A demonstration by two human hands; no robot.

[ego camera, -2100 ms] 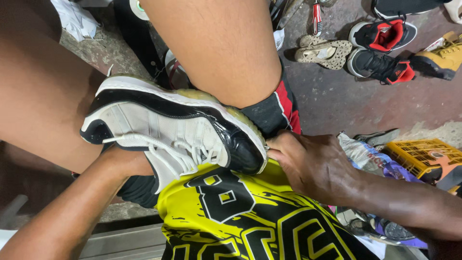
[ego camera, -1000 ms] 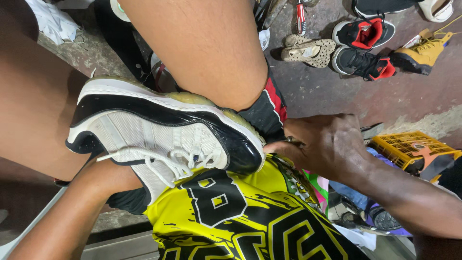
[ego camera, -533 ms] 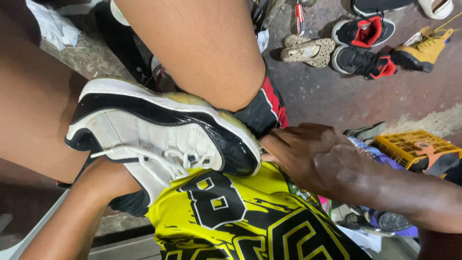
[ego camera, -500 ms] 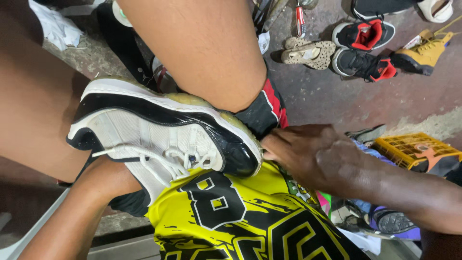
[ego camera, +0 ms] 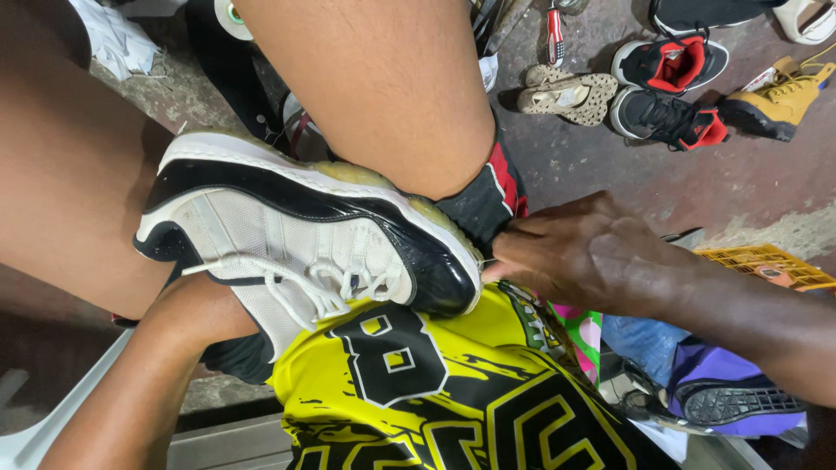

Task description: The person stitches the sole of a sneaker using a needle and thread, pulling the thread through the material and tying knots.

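Glossy black leather at the toe of the sneaker [ego camera: 305, 244] meets the right hand [ego camera: 583, 252], whose fingers [ego camera: 514, 261] are pinched nearly closed there, seemingly on a thin thread. The left hand [ego camera: 200, 318] is tucked under the laces, its grip hidden. The sneaker rests on the lap over a yellow jersey [ego camera: 435, 392]. Steadying it firmly should help.

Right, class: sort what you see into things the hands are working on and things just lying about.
In hand:
- black and white sneaker, braced between the knees
- left hand, tucked under the sneaker
- right hand, fingers pinched at the sneaker's toe

Lying about:
- tan sandal
- black and red shoes
- tan boot
- yellow crate
- screwdriver
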